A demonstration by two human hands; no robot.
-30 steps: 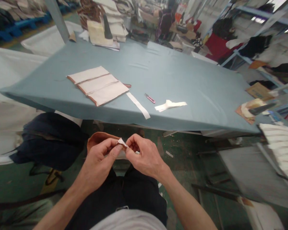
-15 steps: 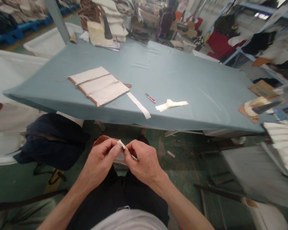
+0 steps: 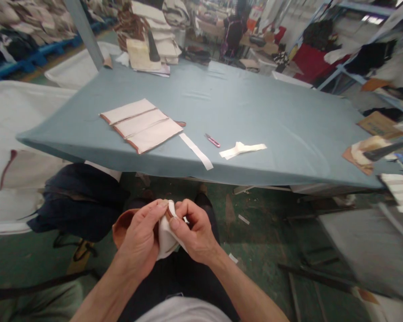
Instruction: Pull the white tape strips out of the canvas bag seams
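Cream-and-brown fabric piece (image 3: 166, 245) hangs above the lap (image 3: 174, 281), near side of the table (image 3: 248, 103). Its white edge runs roughly near to far between left hand (image 3: 143, 230) and right hand (image 3: 195, 229), equally close; each pinches it between closed fingertips. Cloth appears soft, bunched, brown toward the left.
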